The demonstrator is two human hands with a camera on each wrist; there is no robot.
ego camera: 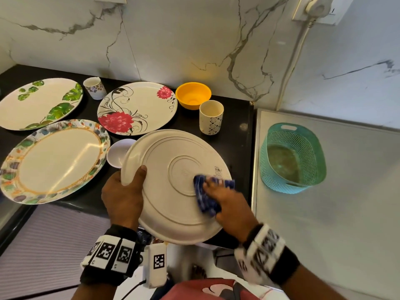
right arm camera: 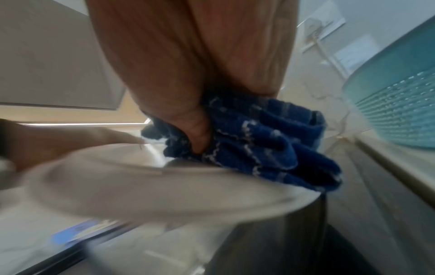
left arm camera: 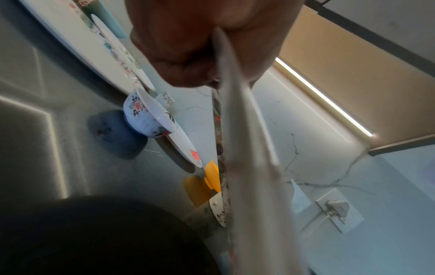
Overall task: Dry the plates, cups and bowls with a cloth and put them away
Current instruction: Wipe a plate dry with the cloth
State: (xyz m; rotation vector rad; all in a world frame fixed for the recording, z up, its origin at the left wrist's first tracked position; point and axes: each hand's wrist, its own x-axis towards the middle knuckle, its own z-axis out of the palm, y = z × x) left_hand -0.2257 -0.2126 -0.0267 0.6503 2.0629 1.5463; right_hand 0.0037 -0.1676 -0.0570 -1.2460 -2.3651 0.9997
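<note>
Above black counter (ego camera: 233, 135), left hand (ego camera: 123, 197) grips upturned plate (ego camera: 173, 185); blurred right hand (ego camera: 229, 202) clutches cloth (ego camera: 205, 198)

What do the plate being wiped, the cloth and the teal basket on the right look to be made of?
Plate: probably melamine or a similar plastic; matte cream underside, moulded concentric rings, a printed label. Ceramic cannot be ruled out.
Cloth: woven cotton-like fabric, blue with thin white lines, soft and bunched under the right hand.
Basket: moulded plastic, teal, perforated weave-pattern walls with cut-out handles.
</note>
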